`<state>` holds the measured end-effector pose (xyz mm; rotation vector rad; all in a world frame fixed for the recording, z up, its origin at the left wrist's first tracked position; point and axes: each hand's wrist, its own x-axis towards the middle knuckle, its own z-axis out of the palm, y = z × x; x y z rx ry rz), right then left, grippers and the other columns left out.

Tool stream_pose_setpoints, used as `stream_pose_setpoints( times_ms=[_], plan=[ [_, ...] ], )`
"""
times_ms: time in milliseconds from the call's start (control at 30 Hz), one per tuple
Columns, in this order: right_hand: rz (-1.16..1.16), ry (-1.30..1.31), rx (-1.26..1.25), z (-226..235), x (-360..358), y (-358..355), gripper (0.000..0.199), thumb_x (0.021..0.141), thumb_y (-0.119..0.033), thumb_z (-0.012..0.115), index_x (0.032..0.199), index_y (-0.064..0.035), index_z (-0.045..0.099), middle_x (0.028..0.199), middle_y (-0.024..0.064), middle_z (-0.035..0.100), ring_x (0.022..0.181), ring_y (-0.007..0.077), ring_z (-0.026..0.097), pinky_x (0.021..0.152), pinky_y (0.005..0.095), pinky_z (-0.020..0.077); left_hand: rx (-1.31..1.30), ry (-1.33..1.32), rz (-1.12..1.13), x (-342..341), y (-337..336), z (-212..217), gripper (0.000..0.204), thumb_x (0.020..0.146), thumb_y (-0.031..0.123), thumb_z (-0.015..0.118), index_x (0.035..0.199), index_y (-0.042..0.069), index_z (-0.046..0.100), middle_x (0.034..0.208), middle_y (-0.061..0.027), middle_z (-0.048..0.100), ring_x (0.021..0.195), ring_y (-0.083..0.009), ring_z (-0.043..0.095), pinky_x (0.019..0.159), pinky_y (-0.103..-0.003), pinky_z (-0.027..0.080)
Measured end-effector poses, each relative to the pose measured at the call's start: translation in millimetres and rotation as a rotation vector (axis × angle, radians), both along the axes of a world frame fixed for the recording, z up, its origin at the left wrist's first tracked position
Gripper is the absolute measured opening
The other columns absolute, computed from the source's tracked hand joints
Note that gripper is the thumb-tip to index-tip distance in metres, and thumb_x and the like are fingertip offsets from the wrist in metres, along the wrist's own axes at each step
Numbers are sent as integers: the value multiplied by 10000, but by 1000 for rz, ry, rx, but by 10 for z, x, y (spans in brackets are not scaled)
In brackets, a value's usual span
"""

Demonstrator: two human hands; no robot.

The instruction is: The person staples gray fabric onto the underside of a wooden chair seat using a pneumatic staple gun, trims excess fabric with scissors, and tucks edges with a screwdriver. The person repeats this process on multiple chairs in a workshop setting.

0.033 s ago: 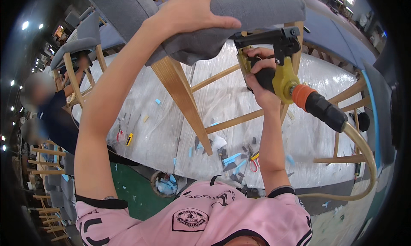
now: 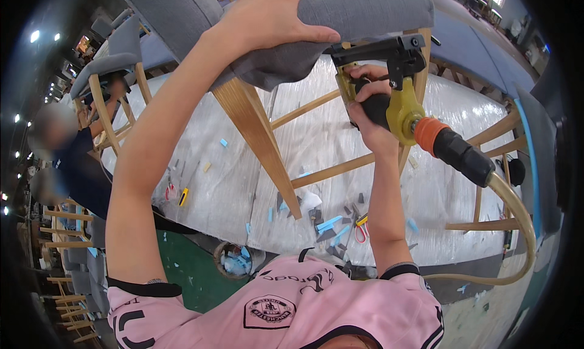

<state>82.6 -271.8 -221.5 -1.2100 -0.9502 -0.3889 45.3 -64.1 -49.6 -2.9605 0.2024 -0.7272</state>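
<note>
**Grey seat fabric held while staple gun is pressed to chair frame**

The left hand [image 2: 267,17] is laid flat, fingers spread and thumb extended, on the grey fabric-covered seat cushion [image 2: 359,11] of an upturned chair, near the top of the view; the fabric is pinched down over the seat edge. The right hand [image 2: 368,115] is wrapped fully closed around the grip of a yellow and black pneumatic staple gun [image 2: 389,75], whose black nose is set against the underside of the seat, just beside the left thumb. An orange coupling and a black fitting lead from the gun to a pale yellowish air hose [image 2: 517,215] that loops down at right.

A light wooden chair leg [image 2: 261,142] slants downward from the seat. Below, a bench covered in clear plastic sheeting [image 2: 231,191] is seen, strewn with small blue and grey scraps [image 2: 331,222]. No packages or signs are seen on it. A round badge [image 2: 266,311] is printed on the pink shirt. At left, another person [image 2: 79,166] is seen beside further wooden chair frames.
</note>
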Motion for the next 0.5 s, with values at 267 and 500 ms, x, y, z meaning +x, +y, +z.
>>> stream_pose_setpoints(
  times_ms=[267, 500],
  plan=[
    [-65, -84, 19, -89, 6, 5, 256, 678, 115, 684, 855, -63, 637, 1108, 88, 702, 1094, 242, 679, 957, 357, 522, 273, -253, 0, -81, -183, -319, 951, 739, 391, 849, 1494, 4, 419, 1337, -220, 538, 1193, -398, 562, 1034, -494, 446],
    [-191, 296, -236, -145, -186, 66, 186, 786, -59, 710, 957, -43, 640, 949, 87, 684, 830, 230, 673, 756, 332, 538, 383, -364, 65, -89, -264, -425, 957, 754, 362, 848, 1525, 32, 388, 1348, -218, 516, 1184, -387, 556, 1034, -513, 438]
  ],
)
